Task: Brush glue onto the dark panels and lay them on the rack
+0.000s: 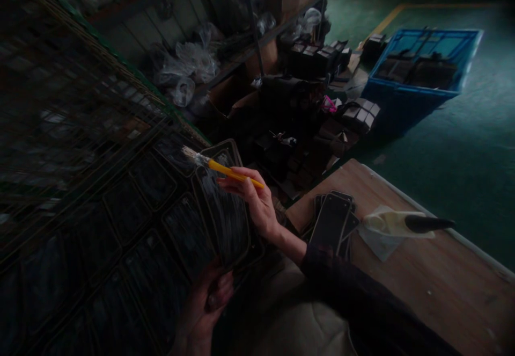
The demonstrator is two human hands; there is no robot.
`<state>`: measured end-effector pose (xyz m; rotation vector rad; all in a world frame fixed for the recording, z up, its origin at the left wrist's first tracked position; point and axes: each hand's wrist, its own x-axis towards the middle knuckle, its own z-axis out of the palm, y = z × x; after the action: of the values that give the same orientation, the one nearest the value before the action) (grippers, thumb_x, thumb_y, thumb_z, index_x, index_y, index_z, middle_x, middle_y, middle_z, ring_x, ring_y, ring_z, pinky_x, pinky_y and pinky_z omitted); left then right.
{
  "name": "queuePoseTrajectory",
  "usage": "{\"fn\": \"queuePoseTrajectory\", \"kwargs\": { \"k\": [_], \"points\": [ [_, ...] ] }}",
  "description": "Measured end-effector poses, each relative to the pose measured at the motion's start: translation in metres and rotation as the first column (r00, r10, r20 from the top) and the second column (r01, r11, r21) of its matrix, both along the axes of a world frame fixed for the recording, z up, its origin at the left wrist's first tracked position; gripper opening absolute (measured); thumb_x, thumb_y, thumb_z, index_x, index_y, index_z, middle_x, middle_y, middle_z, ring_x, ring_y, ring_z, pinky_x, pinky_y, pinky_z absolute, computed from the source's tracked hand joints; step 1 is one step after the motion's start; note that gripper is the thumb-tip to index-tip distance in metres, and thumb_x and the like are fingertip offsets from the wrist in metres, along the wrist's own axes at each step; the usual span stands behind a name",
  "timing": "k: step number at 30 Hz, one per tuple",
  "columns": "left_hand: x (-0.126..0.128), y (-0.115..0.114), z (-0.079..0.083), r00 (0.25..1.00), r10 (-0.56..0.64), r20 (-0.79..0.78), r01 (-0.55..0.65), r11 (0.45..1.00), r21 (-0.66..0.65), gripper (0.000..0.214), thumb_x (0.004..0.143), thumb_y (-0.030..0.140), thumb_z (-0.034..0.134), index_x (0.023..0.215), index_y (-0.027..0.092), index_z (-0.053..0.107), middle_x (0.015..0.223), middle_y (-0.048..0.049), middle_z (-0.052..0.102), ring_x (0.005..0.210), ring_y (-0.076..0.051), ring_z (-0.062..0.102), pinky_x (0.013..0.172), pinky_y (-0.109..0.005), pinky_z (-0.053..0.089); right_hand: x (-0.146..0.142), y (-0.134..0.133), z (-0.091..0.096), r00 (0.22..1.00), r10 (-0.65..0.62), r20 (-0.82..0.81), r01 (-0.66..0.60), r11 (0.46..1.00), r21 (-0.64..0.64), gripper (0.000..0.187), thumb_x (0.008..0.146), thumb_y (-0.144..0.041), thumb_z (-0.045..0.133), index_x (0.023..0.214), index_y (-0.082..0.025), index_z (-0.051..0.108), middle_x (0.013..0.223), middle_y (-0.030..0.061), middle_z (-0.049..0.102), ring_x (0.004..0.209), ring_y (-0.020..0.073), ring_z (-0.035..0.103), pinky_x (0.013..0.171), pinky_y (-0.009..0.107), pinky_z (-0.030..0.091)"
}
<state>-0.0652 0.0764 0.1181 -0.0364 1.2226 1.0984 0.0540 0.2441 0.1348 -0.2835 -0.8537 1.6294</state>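
Observation:
A yellow-handled paintbrush point(237, 174) is pinched in my right hand point(259, 205), its whitish bristles pointing to the upper left. Below the brush, my left hand point(209, 299) grips the near edge of a dark rectangular panel point(223, 216) with rounded corners. Pale streaks run along the panel's face. The bristles are above its far end, and I cannot tell whether they touch anything. Under and to the left of it lie rows of similar dark panels point(140, 259), several of them streaked too.
On the wooden table point(434, 281) at right, a stack of dark panels point(332, 219) lies near a translucent bottle with a black nozzle point(406, 223). A blue crate point(422, 87) stands on the green floor. A wire cage point(80, 103) rises at left, with shelves and plastic bags point(189, 60) behind.

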Motion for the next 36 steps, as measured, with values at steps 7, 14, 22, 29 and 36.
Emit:
{"fn": "queuePoseTrajectory", "kwargs": {
  "k": [7,14,22,29,36],
  "points": [
    [-0.004,0.001,-0.003,0.999,0.017,0.029,-0.015,0.998,-0.061,0.020,0.070,0.019,0.075,0.076,0.015,0.055,0.050,0.0109,0.034,0.033,0.001,0.024,0.033,-0.012,0.019,0.021,-0.047,0.032,0.973,0.110,-0.204,-0.146,0.975,-0.168,0.034,0.100,-0.050,0.040,0.120,-0.025,0.052,0.101,0.0053,0.068,0.108,0.0242,0.063,0.097,0.046,0.050],
    [-0.004,-0.006,-0.004,0.968,0.142,0.208,-0.156,0.986,0.053,0.028,0.076,0.019,0.073,0.101,0.014,0.061,0.050,0.0118,0.035,0.033,0.001,0.032,0.034,-0.009,0.027,0.053,-0.018,0.034,0.966,-0.103,-0.239,0.022,0.949,-0.316,0.035,0.101,-0.051,0.036,0.123,-0.027,0.049,0.103,0.0032,0.067,0.114,0.0221,0.060,0.101,0.044,0.048],
    [-0.006,-0.011,-0.011,0.957,0.140,0.252,-0.177,0.975,0.130,0.025,0.081,0.015,0.067,0.104,0.013,0.058,0.055,0.0098,0.043,0.033,0.001,0.037,0.033,-0.009,0.028,0.055,-0.003,-0.005,0.957,-0.168,-0.236,0.076,0.931,-0.357,0.036,0.100,-0.052,0.040,0.123,-0.025,0.048,0.106,0.0043,0.068,0.112,0.0214,0.061,0.102,0.043,0.047],
    [0.000,-0.006,-0.008,0.980,0.112,0.163,-0.134,0.982,0.132,0.022,0.082,0.017,0.067,0.102,0.014,0.059,0.055,0.0110,0.036,0.033,0.002,0.021,0.033,-0.009,0.025,0.051,0.000,-0.016,0.951,-0.140,-0.276,0.016,0.913,-0.408,0.036,0.100,-0.051,0.040,0.124,-0.025,0.049,0.106,0.0042,0.068,0.113,0.0219,0.060,0.106,0.043,0.043],
    [0.006,0.001,0.003,0.993,-0.013,-0.120,0.013,1.000,-0.002,0.025,0.074,0.023,0.072,0.068,0.015,0.050,0.052,0.0093,0.036,0.037,0.001,0.024,0.037,-0.011,0.019,0.051,0.004,-0.021,0.972,-0.128,-0.195,0.040,0.915,-0.400,0.036,0.099,-0.050,0.044,0.122,-0.023,0.052,0.102,0.0048,0.068,0.109,0.0226,0.062,0.101,0.043,0.047]
  ]
}}
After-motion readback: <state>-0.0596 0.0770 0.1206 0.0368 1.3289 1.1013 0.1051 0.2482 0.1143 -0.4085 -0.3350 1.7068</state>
